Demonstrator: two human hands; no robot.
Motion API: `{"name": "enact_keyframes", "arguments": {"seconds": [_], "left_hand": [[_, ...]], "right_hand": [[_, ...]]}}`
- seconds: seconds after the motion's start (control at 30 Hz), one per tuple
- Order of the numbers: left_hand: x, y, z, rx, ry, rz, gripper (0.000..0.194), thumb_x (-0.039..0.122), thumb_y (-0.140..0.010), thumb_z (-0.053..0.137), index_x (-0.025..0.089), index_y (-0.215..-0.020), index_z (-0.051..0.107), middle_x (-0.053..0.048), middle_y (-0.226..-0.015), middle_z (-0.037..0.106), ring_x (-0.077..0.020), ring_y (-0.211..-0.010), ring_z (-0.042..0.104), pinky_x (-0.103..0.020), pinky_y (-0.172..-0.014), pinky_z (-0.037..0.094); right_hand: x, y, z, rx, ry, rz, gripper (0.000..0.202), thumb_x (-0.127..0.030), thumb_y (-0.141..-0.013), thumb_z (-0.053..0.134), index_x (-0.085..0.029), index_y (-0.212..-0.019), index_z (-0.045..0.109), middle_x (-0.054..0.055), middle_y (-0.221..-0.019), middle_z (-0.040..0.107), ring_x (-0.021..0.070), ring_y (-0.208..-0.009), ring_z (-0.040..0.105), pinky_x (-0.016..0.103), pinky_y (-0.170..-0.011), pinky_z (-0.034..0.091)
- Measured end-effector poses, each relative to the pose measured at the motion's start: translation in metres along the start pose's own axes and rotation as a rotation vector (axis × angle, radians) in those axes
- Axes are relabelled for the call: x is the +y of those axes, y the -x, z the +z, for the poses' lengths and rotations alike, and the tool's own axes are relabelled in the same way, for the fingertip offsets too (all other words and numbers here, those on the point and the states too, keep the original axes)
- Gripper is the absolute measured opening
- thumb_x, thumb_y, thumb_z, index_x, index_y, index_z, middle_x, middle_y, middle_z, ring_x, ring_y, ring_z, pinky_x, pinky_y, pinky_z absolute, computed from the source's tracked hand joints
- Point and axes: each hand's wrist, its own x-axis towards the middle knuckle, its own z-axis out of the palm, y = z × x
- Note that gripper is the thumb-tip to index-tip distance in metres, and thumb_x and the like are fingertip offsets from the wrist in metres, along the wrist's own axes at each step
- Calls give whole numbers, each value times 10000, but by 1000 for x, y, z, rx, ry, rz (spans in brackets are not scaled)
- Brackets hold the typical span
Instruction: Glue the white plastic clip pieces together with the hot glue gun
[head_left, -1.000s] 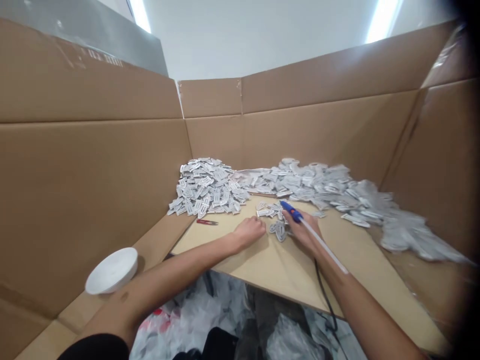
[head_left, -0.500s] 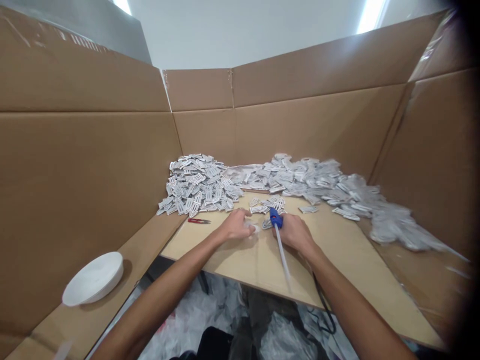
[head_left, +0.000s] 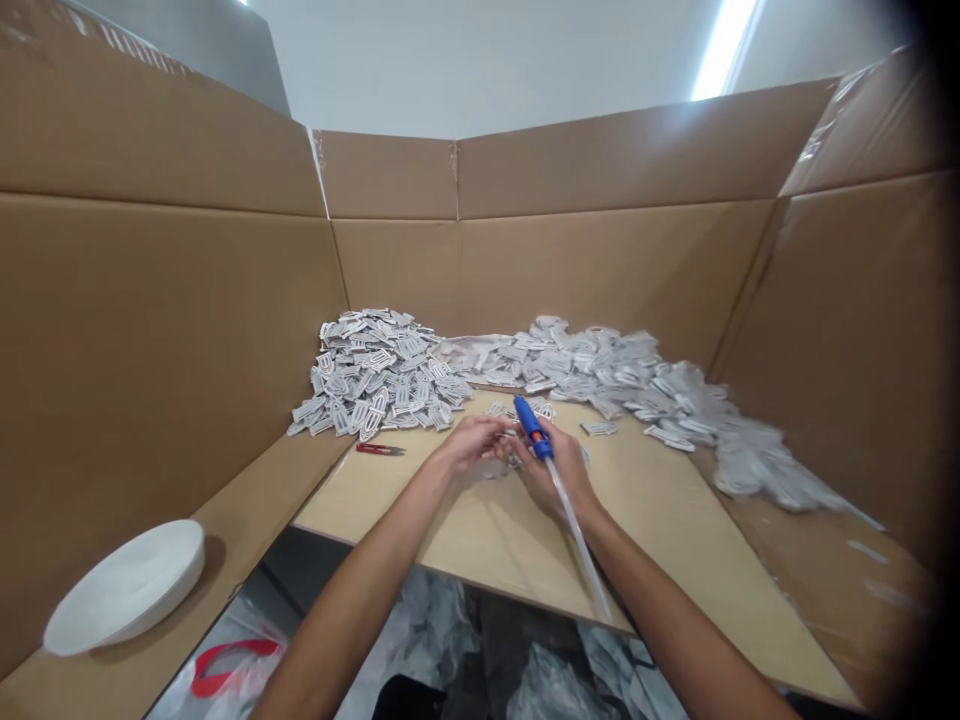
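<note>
My right hand (head_left: 561, 468) is wrapped around a blue glue gun (head_left: 532, 425), and a long translucent glue stick (head_left: 577, 535) sticks out of its back toward me. My left hand (head_left: 476, 442) has its fingers drawn together close to the right fingertips. A small pale thing lies at those fingers, too blurred and covered to name. Just behind the hands are a few grey-and-white slotted, pointed flat pieces (head_left: 541, 409), partly hidden by the glue gun. Red-handled thread snips (head_left: 380, 450) rest on the board left of my left hand.
A high pile of slotted pieces (head_left: 382, 375) stands at the back left. Pieces in clear plastic (head_left: 600, 365) run along the back and right. A white bowl (head_left: 127, 590) sits at the left. Cardboard walls (head_left: 600, 240) surround the wooden board (head_left: 667, 560); plastic bags (head_left: 555, 685) lie below.
My hands have come together, the left moving toward the right. The glue gun has tilted and shifted left in view. The whole view has turned slightly to the right.
</note>
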Motion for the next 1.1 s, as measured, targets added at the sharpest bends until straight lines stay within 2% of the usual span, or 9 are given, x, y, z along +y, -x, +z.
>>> {"name": "enact_keyframes", "arguments": {"seconds": [0.1, 0.17, 0.23, 0.33, 0.43, 0.67, 0.83, 1.0, 1.1], "left_hand": [[-7, -8, -13, 251, 98, 102, 259, 250, -783, 738, 102, -981, 662, 0, -575, 606, -78, -424, 536, -173, -427, 325], [-9, -12, -20, 436, 135, 118, 353, 213, -784, 724, 119, -1108, 623, -10, -626, 651, -105, -484, 613, -166, -446, 347], [-9, -13, -24, 505, 154, 102, 393, 174, -767, 719, 127, -1141, 607, -36, -713, 702, -112, -543, 655, -163, -469, 374], [-9, -12, -23, 473, 156, 88, 210, 142, -751, 702, 116, -950, 640, -73, -792, 733, -92, -542, 641, -169, -491, 412], [-10, -9, -19, 455, 182, 113, 118, 114, -736, 693, 124, -826, 617, -82, -773, 735, -101, -549, 646, -190, -524, 460], [-12, 0, -12, 324, 120, 154, 108, 107, -759, 698, 128, -815, 608, -99, -777, 743, -140, -605, 691, -229, -574, 513], [-14, 2, -7, 190, 48, 137, 145, 170, -759, 754, 118, -829, 639, -116, -811, 753, -149, -602, 687, -253, -583, 536], [-20, -2, -2, 151, 46, 170, 129, 142, -732, 745, 119, -816, 650, -74, -753, 727, -126, -536, 634, -257, -563, 529], [-21, -1, 0, 99, 9, 199, 125, 124, -709, 740, 110, -810, 667, -68, -741, 713, -132, -554, 630, -257, -560, 511]], "right_hand": [[3, 0, 1, -38, -17, 16, 301, -428, -848, 670, -202, -1045, 650, 68, -932, 735, 225, -766, 650, 302, -738, 472], [7, 0, 4, -153, 19, -17, 296, -383, -801, 704, -203, -1030, 651, 67, -944, 734, 230, -787, 652, 306, -747, 467], [10, 0, 10, -283, 96, -67, 257, -314, -749, 723, -206, -972, 657, 59, -922, 729, 234, -798, 645, 298, -744, 450], [14, 1, 17, -371, 167, -103, 145, -222, -750, 658, -210, -894, 647, 51, -880, 726, 223, -776, 631, 281, -725, 425], [18, 1, 18, -302, 162, -82, 139, -213, -796, 590, -210, -923, 647, 43, -843, 721, 211, -716, 615, 275, -702, 417], [23, 0, 11, -132, 46, 50, 157, -332, -780, 662, -217, -880, 621, 15, -786, 710, 201, -694, 620, 283, -692, 442], [27, -3, 11, -104, -50, 128, 168, -327, -734, 686, -209, -839, 625, 4, -752, 707, 193, -684, 633, 284, -675, 458], [28, -7, 7, -107, -171, 184, 181, -324, -703, 704, -199, -811, 628, -1, -761, 700, 186, -705, 635, 290, -701, 484], [28, -10, 3, -108, -165, 194, 199, -360, -739, 696, -191, -842, 672, 15, -791, 718, 192, -722, 641, 295, -705, 487]]}}
